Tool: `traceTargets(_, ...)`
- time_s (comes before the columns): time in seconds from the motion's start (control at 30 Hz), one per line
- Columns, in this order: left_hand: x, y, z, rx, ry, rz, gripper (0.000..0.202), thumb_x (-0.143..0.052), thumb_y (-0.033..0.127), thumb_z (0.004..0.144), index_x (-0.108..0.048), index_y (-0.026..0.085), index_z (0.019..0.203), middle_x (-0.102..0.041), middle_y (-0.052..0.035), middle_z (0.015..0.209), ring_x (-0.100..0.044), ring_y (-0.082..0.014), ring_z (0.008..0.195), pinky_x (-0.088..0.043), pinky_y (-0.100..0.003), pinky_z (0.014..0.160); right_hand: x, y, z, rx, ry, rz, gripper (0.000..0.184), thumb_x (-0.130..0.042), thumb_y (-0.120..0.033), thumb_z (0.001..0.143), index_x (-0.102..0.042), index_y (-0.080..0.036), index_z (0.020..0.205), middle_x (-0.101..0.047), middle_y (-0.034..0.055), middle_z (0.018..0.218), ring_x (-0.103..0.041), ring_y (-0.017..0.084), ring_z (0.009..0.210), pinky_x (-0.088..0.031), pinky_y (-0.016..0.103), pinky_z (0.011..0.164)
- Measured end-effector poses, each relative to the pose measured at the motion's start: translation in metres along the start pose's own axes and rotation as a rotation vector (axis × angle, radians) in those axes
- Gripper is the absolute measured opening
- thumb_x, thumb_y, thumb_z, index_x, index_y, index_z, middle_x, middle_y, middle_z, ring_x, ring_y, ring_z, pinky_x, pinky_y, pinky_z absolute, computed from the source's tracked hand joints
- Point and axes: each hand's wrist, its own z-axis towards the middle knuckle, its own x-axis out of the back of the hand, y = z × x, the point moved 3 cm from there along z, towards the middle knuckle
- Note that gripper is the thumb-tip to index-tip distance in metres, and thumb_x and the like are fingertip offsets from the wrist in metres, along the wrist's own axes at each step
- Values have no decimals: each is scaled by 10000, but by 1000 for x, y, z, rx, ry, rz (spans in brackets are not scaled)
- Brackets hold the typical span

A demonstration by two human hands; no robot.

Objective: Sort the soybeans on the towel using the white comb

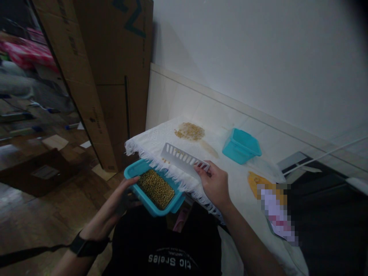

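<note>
My left hand (123,199) is closed on the left rim of a blue plastic tub (134,168), thumb over the edge. Small round yellowish beans (156,188) fill its bottom. The tub sits tilted just below the fringed edge of a white tablecloth (161,134). In my right hand (216,184) is a flat grey slotted plastic strip (181,158), gripped at its right end. It lies low along the cloth's front edge, just above the tub, with a few loose beans beside it. Farther back, a scattered patch of beans (192,131) lies on the cloth.
A second blue tub (241,146) stands toward the wall. An orange packet (255,183) and a dark object (322,214) lie on the right. Tall cardboard boxes (115,57) rise at the left, with another carton (37,172) on the wooden floor.
</note>
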Motion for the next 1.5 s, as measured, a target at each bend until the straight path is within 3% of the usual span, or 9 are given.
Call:
traceTargets(0.3,6,-3,6,-4,15,4,544,-912,482,765,-700,246,1206,-772,-85,1061,-769,-241,804,-683,-376,688,2,-1,-1,-15,-56,158,175,-743,-384,889,-805,-221,873,-816,28,772,-775,215,697,-591,285,658)
traceTargets(0.5,5,-4,5,-1,6,6,554,-912,470,773,-703,279,1249,-786,-84,1121,-782,-253,829,-689,-389,689,25,30,13,-117,222,91,329,-756,-520,866,-775,-194,907,-839,87,830,-807,284,757,-623,357,688)
traceTargets(0.67,2,-4,3,13,3,2,495,-890,445,810,-717,274,1241,-791,-105,1153,-785,-267,862,-693,-393,691,34,46,18,-142,311,-120,321,-694,-532,862,-730,-215,832,-814,89,762,-791,307,719,-601,402,720)
traceTargets(0.8,-1,-5,4,15,-5,8,568,-890,439,808,-707,275,1320,-799,-119,1192,-802,-294,912,-702,-428,727,31,48,16,-155,288,-144,326,-672,-541,858,-723,-222,816,-811,90,756,-793,305,756,-597,394,743)
traceTargets(0.93,-2,-6,4,25,-8,5,613,-909,450,782,-697,267,1328,-814,-114,1104,-815,-313,885,-697,-443,734,26,45,18,-158,235,-111,324,-678,-534,852,-734,-217,826,-830,99,793,-799,307,754,-602,400,749)
traceTargets(1.3,-1,-6,1,21,-36,-4,710,-934,500,736,-689,284,1367,-815,-120,1190,-814,-344,1025,-697,-443,774,23,36,20,-153,194,-30,328,-695,-534,842,-756,-213,866,-850,103,852,-820,308,795,-613,377,710)
traceTargets(1.5,-2,-4,-4,3,-37,4,543,-910,470,783,-715,278,1252,-810,-97,1206,-807,-278,903,-690,-407,740,21,33,15,-187,157,50,319,-729,-524,828,-765,-211,878,-855,93,874,-826,305,795,-621,381,716)
